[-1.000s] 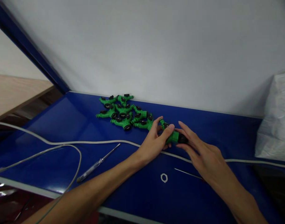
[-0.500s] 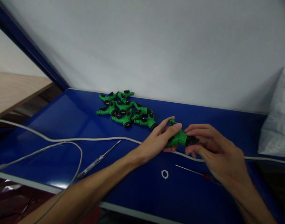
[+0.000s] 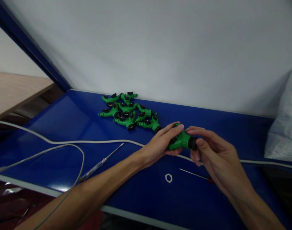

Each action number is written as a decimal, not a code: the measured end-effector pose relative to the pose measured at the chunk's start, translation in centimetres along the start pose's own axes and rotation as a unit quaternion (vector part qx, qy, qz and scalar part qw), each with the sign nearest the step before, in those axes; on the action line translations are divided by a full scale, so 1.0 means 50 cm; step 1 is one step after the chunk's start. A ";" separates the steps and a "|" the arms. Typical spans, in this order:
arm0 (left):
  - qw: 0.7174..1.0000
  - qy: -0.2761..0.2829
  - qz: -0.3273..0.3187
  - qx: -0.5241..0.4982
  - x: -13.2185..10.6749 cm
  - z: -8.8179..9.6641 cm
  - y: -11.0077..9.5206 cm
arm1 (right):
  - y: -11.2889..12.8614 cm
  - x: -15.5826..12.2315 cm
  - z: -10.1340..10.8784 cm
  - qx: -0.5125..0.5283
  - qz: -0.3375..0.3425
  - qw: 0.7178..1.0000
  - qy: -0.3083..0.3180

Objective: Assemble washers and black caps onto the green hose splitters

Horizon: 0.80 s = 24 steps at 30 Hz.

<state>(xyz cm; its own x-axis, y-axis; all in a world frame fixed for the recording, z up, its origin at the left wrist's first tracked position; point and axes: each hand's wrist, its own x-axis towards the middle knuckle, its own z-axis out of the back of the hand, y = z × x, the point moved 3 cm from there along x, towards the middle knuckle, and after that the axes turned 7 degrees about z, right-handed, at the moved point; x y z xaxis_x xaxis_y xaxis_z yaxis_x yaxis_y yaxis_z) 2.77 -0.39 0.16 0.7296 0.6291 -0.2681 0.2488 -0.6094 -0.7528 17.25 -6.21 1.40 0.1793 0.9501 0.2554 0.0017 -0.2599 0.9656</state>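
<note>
A green Y-shaped hose splitter (image 3: pixel 181 140) with a black collar (image 3: pixel 192 143) is held above the blue table. My left hand (image 3: pixel 161 140) is wrapped around its branched end, thumb on top, hiding much of the branches and valves. At the collar end, my right hand (image 3: pixel 213 150) has its thumb and fingers closed around the black rim. A white ring (image 3: pixel 168 178) with an angular outer edge lies on the table below the splitter. Near my right wrist lies a thin screwdriver (image 3: pixel 193 173) with a red part, its handle mostly covered.
Several similar green splitters (image 3: pixel 126 121) are grouped at the back by the pale wall. A clear-handled screwdriver (image 3: pixel 101 162) lies beside my left forearm. One white cable (image 3: pixel 88 142) crosses the blue table (image 3: pixel 146 204). A whitish bag (image 3: pixel 283 127) stands at the right.
My right hand has shifted slightly left, and its thumb has come round onto the black collar's end. The splitter has turned a little in my left hand.
</note>
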 end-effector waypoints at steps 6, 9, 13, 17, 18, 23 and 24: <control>1.000 -0.005 -0.005 -0.010 0.001 0.001 -0.003 | 0.026 -0.017 -0.005 -0.180 0.150 0.971 -0.041; 1.000 -0.018 -0.008 -0.007 -0.001 0.001 -0.008 | 0.037 -0.022 -0.011 -0.288 0.204 0.935 -0.038; 1.000 -0.012 -0.007 -0.006 0.001 0.003 -0.008 | 0.046 -0.020 -0.011 -0.369 0.259 0.892 -0.029; 1.000 -0.018 -0.005 -0.001 0.000 0.004 -0.010 | 0.049 -0.016 -0.008 -0.410 0.282 0.867 -0.020; 1.000 -0.019 -0.005 0.000 -0.001 0.004 -0.011 | 0.049 -0.015 -0.007 -0.416 0.283 0.864 -0.016; 1.000 -0.012 -0.012 0.012 0.000 0.002 -0.014 | 0.042 -0.016 -0.004 -0.421 0.273 0.865 -0.015; 1.000 -0.013 -0.011 0.014 0.000 0.003 -0.013 | 0.042 -0.016 -0.004 -0.424 0.282 0.861 -0.010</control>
<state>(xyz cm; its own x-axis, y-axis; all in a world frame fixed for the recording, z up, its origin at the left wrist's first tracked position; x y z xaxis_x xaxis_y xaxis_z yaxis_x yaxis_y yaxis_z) 2.54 0.08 0.55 0.7074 0.6547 -0.2665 0.2462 -0.5816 -0.7753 16.91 -7.48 3.21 -0.0672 0.7082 0.7028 -0.8077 -0.4521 0.3784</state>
